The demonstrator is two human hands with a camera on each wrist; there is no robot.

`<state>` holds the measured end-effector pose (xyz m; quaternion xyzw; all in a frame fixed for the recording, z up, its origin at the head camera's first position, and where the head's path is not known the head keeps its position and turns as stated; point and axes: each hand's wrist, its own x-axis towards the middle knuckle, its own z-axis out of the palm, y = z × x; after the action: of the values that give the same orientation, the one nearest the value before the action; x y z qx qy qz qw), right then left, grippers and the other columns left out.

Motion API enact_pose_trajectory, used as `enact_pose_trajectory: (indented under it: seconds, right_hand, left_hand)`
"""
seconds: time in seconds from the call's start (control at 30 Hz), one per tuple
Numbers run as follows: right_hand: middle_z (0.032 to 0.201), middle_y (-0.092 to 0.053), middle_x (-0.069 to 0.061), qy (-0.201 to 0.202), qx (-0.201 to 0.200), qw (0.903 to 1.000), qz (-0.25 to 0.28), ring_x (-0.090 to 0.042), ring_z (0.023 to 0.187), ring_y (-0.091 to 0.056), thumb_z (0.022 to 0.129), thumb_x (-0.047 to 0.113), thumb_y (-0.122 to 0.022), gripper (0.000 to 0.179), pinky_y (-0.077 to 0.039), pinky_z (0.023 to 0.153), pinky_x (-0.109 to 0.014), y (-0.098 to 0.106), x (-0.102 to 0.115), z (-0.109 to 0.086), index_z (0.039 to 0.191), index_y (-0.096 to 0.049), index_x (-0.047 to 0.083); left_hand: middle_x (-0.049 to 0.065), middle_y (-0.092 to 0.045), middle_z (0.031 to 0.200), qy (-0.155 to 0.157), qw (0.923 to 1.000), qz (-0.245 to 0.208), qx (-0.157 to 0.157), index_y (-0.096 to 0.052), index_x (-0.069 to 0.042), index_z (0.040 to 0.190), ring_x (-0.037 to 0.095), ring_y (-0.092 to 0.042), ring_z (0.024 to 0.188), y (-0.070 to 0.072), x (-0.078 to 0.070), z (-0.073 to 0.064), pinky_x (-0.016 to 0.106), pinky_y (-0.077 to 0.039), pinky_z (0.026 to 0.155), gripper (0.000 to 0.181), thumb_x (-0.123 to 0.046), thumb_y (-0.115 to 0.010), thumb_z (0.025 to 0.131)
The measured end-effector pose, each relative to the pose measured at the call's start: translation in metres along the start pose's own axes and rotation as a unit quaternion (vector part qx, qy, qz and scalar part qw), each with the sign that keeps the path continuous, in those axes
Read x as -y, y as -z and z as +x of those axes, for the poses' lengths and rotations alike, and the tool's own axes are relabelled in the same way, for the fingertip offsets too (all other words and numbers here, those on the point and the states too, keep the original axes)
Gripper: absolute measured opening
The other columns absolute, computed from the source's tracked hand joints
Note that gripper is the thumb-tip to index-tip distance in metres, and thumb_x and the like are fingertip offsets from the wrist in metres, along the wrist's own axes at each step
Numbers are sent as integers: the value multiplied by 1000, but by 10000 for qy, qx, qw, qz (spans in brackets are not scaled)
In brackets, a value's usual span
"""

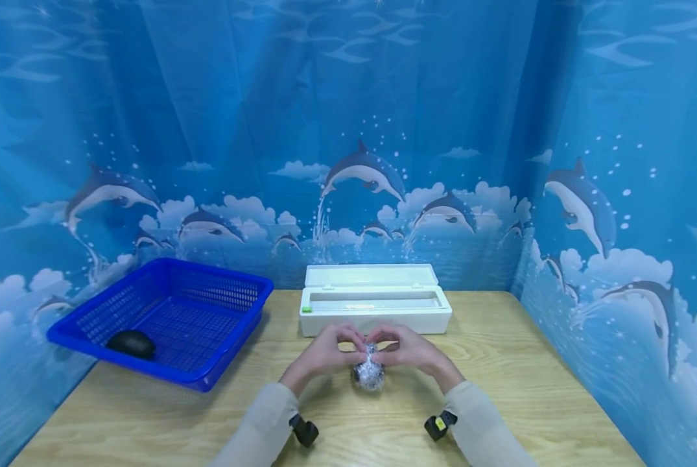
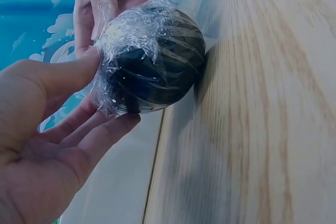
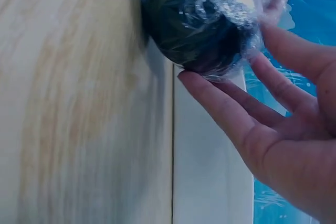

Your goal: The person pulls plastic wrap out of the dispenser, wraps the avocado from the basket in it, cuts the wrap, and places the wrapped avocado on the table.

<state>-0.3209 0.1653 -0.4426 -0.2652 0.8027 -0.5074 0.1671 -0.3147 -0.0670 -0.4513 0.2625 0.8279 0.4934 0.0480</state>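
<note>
A dark, rounded fruit-like thing [image 1: 368, 376], possibly an avocado, sits on the table wrapped in shiny clear plastic wrap [image 2: 131, 32]. The film is bunched into crinkles at its top. My left hand [image 1: 329, 352] pinches the gathered film from the left, thumb on the near side. From the right, my right hand [image 1: 409, 350] pinches the same bunch, and the fingertips of both hands nearly meet. In the right wrist view, the fingers curve along the side of the wrapped thing [image 3: 194, 30]. The film between the fingertips is partly hidden.
Just behind the hands stands a white plastic-wrap dispenser box [image 1: 377, 323], its lid raised, with a green slider [image 1: 307, 309] at left. A blue mesh basket [image 1: 208, 373] at left holds a dark oval thing [image 1: 131, 344]. Dolphin-print curtains [image 1: 360, 97] enclose the wooden table [image 1: 535, 389].
</note>
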Motion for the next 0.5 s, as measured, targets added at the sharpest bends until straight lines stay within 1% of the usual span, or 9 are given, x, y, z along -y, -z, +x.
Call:
enact_pose_trajectory:
  seconds: [0.07,0.17,0.3,0.37,0.43,0.5]
  right_hand:
    - [136,-63,-22,48,-68,9999,-124,-42,128,-59,93,15,-75,32,-58,102,-45,-1,1,-1,122,-68,2]
    - [128,-68,-21,-40,-245,9996,-114,-37,118,-65,92,13,-77,29,-61,95,-40,-3,3,-1,117,-71,1]
    - [123,-71,-22,-91,-417,9991,-60,-30,109,-70,91,11,-78,25,-62,90,-36,-6,3,-1,111,-74,-2]
    - [122,-73,-23,-95,-499,9987,-64,-25,104,-71,91,12,-77,24,-63,87,-34,-7,2,-1,110,-75,-3]
    - [120,-73,-24,-127,-587,9982,1,-21,98,-73,92,12,-77,24,-64,84,-35,-8,2,0,109,-75,-5]
    - [117,-74,-25,-147,-644,9978,44,-20,95,-74,93,12,-75,24,-65,83,-38,-7,1,0,109,-75,-7]
  left_hand:
    - [5,-73,110,83,9999,-107,-43,-77,-12,95,27,-68,113,0,-1,0,59,-49,111,13,-8,-83,84]
    - [5,-74,108,119,9998,-161,-81,-77,-12,97,25,-69,110,0,-1,0,55,-51,109,16,-7,-83,84]
    - [6,-75,107,-20,9999,32,-120,-80,-9,95,23,-68,106,0,1,1,53,-52,109,10,-9,-82,85]
    - [7,-76,107,-48,9996,179,-211,-81,-9,93,24,-68,107,-1,1,2,54,-53,107,7,-10,-83,86]
    - [9,-75,109,-21,9991,259,-340,-81,-7,90,26,-68,108,-2,-1,2,53,-56,104,6,-11,-83,86]
    - [9,-75,108,36,9984,326,-452,-81,-7,89,25,-68,106,-4,-4,1,47,-60,99,5,-11,-83,86]
